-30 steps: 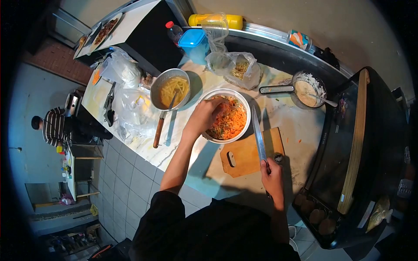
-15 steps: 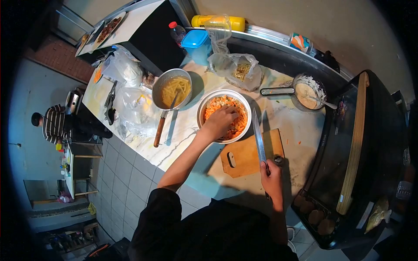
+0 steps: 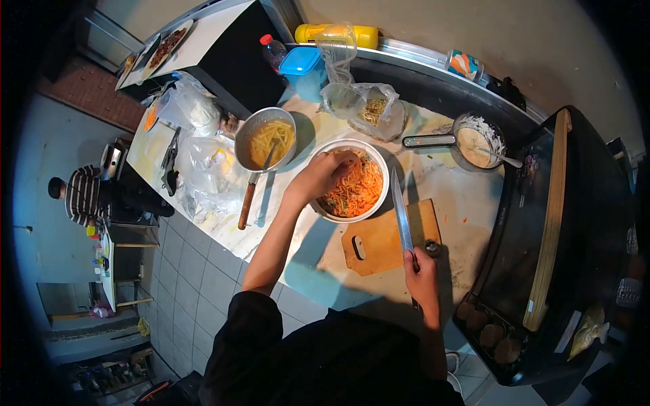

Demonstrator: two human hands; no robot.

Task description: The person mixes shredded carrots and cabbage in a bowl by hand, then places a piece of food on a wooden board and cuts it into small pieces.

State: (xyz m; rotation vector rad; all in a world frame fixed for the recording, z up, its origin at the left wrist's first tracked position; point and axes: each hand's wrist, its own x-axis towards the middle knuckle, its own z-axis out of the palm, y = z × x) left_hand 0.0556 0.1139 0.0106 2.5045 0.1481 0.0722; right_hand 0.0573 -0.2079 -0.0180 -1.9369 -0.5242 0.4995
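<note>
My left hand [image 3: 323, 174] is over the upper left of a white bowl [image 3: 384, 193], its fingers curled down into orange shredded carrot [image 3: 359, 189] mixed with bits of green. The fingertips are partly hidden. My right hand [image 3: 422, 274] grips the handle of a long knife [image 3: 403, 220]. The blade points away from me, passing over a wooden cutting board [image 3: 382, 243] and beside the bowl's right edge. Left of the bowl stands a pan [image 3: 238, 145] of pale yellow strips in liquid, with a spoon in it and a wooden handle towards me.
Plastic bags [image 3: 210, 172] lie on the left of the marble table. Behind the bowl are a bag of thin strips [image 3: 374, 111] and a blue-lidded container [image 3: 302, 62]. A pot of batter [image 3: 474, 145] stands back right, near a black oven [image 3: 582, 203]. Another person [image 3: 82, 195] is far left.
My left hand has moved up and left within the bowl, uncovering more of the shredded carrot. The right hand and knife have stayed almost in place.
</note>
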